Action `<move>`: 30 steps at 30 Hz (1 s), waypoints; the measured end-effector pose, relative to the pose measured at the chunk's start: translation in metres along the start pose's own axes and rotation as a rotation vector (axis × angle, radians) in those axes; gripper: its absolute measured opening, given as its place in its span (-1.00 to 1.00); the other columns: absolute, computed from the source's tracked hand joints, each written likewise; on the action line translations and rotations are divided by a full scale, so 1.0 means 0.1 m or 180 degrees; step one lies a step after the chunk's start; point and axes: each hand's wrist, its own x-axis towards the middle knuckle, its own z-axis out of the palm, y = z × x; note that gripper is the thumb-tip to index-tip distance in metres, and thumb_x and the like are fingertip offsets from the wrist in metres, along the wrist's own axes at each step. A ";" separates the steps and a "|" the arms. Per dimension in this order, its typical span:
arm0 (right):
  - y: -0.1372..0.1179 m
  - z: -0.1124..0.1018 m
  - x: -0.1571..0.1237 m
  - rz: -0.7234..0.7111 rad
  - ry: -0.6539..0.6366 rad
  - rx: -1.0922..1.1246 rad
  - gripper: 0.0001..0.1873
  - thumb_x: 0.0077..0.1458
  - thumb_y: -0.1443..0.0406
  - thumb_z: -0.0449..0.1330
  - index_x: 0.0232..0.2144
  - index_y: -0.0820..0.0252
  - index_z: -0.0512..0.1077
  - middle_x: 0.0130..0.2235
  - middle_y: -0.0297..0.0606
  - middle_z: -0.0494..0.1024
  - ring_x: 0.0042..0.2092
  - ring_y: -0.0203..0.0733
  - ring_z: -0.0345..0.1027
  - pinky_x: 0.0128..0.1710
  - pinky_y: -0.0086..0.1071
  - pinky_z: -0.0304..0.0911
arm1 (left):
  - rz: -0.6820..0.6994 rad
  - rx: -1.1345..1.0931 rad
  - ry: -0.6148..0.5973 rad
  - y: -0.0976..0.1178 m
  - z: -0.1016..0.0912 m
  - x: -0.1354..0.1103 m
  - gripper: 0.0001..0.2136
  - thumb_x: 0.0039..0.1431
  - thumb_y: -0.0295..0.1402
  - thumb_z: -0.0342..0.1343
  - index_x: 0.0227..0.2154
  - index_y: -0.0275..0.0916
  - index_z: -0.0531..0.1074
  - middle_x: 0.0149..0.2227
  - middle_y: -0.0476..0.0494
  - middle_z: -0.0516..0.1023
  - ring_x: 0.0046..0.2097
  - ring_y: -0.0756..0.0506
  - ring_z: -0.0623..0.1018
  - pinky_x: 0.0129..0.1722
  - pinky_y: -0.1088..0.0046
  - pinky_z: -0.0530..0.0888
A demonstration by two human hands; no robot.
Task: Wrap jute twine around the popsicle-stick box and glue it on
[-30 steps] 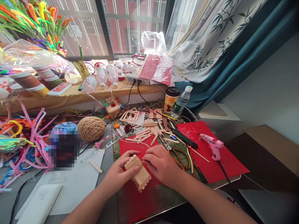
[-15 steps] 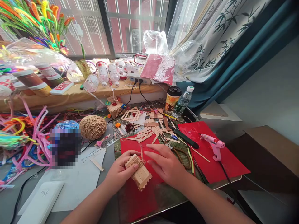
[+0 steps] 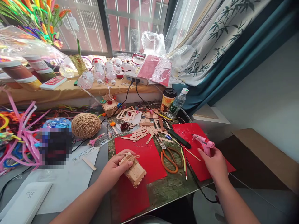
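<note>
My left hand grips a small raft of popsicle sticks with twine wound round its upper end, held just above a red paper sheet. My right hand is out to the right at the pink glue gun, its fingers curled around the gun's handle on another red sheet. A loose end of twine trails from the wound part. Orange-handled scissors lie between the two hands.
A twine ball sits left of the work spot. Loose popsicle sticks and stick frames lie behind. A coffee cup and water bottle stand at the back. Pipe cleaners pile at left; white paper lies near.
My right hand left the twine on the stick raft and swung right to the pink glue gun. The left hand kept its grip. The view shifted slightly right.
</note>
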 end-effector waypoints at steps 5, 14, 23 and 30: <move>-0.14 -0.15 0.11 0.0002 -0.0235 -0.0306 -0.42 0.10 -0.09 0.23 -0.02 0.19 0.59 -0.19 -0.02 0.69 -0.16 0.22 0.56 -0.20 -0.06 0.36 | -0.0008 -0.0187 -0.0003 0.00 0.03 0.00 -0.60 0.20 0.02 0.27 -0.43 -0.28 0.59 0.01 -0.25 0.50 -0.19 -0.14 0.51 -0.20 0.39 0.47; -1.39 -0.56 -1.10 -0.1271 -0.3002 0.1089 -0.60 0.34 0.09 0.19 0.15 0.03 0.51 -0.01 -0.12 0.67 -0.02 0.05 0.58 0.03 -0.11 0.52 | 0.0104 -0.0160 0.0281 -0.11 0.09 -0.02 -0.64 0.26 -0.05 0.23 -0.46 -0.27 0.56 -0.01 -0.22 0.45 -0.10 -0.17 0.50 -0.12 0.39 0.45; -1.99 -0.55 -1.53 -0.2144 -0.3606 0.0617 -0.90 0.38 0.28 0.11 -0.18 0.02 0.43 -0.22 -0.26 0.56 -0.23 -0.12 0.44 -0.24 -0.33 0.47 | 0.0243 0.0169 0.0329 -0.03 0.11 -0.10 -0.63 0.27 -0.06 0.18 -0.49 -0.25 0.53 -0.06 -0.23 0.45 -0.05 -0.22 0.47 -0.02 0.33 0.43; -2.06 -0.51 -1.58 -0.2490 -0.3390 0.0267 -0.88 0.41 0.28 0.07 -0.24 0.02 0.36 -0.26 -0.25 0.51 -0.28 -0.10 0.42 -0.30 -0.30 0.43 | 0.0289 0.0254 0.0313 0.04 0.12 -0.11 -0.60 0.26 -0.02 0.17 -0.53 -0.24 0.49 -0.12 -0.22 0.46 -0.07 -0.22 0.46 -0.01 0.32 0.41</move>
